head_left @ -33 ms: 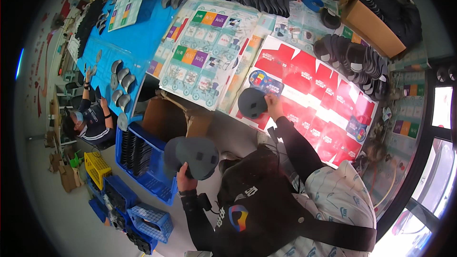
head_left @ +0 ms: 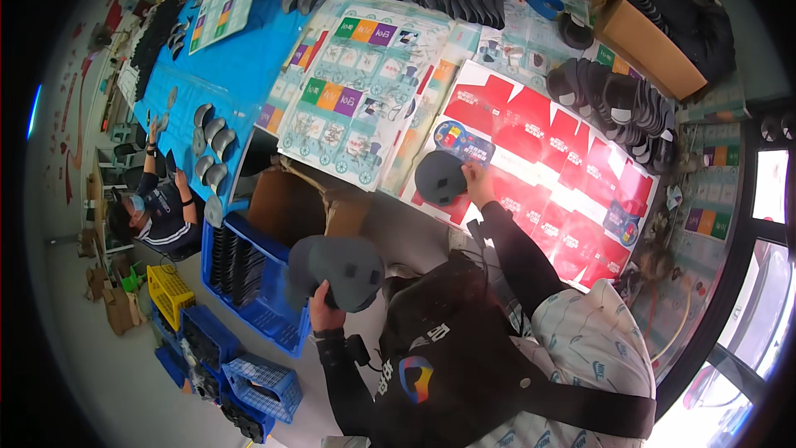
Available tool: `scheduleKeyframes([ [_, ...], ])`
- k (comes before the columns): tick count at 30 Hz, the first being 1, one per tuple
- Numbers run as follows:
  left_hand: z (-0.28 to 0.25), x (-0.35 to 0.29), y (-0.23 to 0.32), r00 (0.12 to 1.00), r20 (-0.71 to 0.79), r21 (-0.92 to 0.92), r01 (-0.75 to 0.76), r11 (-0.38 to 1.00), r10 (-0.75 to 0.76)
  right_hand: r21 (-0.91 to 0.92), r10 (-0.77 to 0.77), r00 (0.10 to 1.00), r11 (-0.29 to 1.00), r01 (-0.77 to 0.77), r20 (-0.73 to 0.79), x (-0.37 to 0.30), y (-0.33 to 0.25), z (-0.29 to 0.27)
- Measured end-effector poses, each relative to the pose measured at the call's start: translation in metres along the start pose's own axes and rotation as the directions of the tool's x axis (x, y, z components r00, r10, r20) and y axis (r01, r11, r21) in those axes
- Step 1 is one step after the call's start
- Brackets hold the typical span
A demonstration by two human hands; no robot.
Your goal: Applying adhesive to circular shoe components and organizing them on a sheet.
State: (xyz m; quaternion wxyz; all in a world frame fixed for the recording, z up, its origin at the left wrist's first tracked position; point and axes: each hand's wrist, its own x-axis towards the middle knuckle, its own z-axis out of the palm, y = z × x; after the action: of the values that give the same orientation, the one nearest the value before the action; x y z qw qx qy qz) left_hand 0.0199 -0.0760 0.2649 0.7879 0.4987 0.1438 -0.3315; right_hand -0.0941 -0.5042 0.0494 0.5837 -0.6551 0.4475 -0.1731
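Left hand [head_left: 327, 314] holds grey pieces [head_left: 352, 272], seven o'clock; right hand [head_left: 478, 184] pinches single piece [head_left: 437, 178], two o'clock. I'd guess placing; next needs clean release.

The held pads [head_left: 347, 270] are charcoal grey with blacker squares; the printed sheet [head_left: 590, 199] glares red and white. Over there the desk cover [head_left: 220, 75] is bright blue, that crate [head_left: 172, 297] yellow. The black apron [head_left: 456, 315] carries an orange-and-blue swirl [head_left: 416, 379]; the shirt [head_left: 580, 328] is white, dotted with bluish marks.
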Motion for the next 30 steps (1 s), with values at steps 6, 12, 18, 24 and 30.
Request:
scheduleKeyframes([
  [6, 0.025, 0.020, -0.017, 0.987, 0.140, 0.286, 0.039, 0.957, -0.082, -0.186, -0.102, 0.988, 0.975, 0.122, 0.114, -0.070, -0.105, -0.017],
  [12, 0.092, 0.024, -0.029, 0.960, 0.245, 0.246, 0.074, 0.967, -0.135, 0.251, -0.090, 0.806, 0.965, -0.074, 0.585, -0.177, -0.168, -0.007],
  [18, 0.086, 0.012, -0.059, 0.839, 0.472, 0.302, 0.135, 0.944, -0.271, -0.188, -0.273, 0.955, 0.950, 0.249, -0.119, -0.231, -0.156, -0.025],
  [24, 0.072, 0.001, -0.073, 0.799, 0.465, 0.263, 0.287, 0.921, -0.382, -0.200, -0.241, 0.865, 0.965, 0.167, -0.441, -0.235, -0.101, -0.095],
  [30, 0.010, 0.003, -0.045, 0.908, 0.289, 0.217, 0.247, 0.944, -0.304, 0.075, 0.022, 0.925, 0.997, 0.007, -0.379, -0.188, -0.018, -0.157],
])
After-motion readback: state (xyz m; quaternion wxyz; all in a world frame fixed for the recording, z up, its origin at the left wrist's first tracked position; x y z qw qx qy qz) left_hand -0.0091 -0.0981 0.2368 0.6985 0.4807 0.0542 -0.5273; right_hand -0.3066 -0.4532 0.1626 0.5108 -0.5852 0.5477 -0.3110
